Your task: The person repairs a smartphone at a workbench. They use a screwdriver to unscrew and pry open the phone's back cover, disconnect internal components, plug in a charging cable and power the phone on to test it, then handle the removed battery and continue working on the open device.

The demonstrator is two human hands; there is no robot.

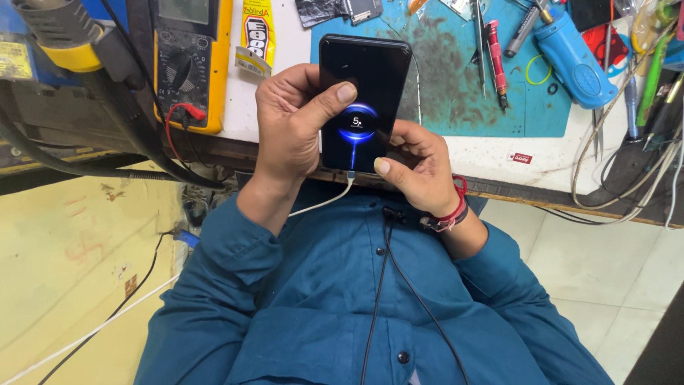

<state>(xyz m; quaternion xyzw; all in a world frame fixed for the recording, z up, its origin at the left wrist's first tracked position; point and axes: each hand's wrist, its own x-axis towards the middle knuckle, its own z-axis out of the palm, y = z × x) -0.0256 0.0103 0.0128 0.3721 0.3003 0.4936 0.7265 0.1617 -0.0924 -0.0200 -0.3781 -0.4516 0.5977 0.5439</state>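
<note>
Smartphone [363,100]: being gripped by left hand [288,125] and right hand [420,167], fingers wrapped around its edges.
Charging cable [324,203]: being kept plugged in.

Phone [363,93] between hands, above workbench [484,153].

Black smartphone [363,100], screen lit with a blue ring, held upright with white cable [324,203] plugged in below

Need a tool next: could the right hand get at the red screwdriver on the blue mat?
Probably yes: the red screwdriver lies uncovered on the mat, nothing between it and the right hand, though that hand grips the phone.
</note>
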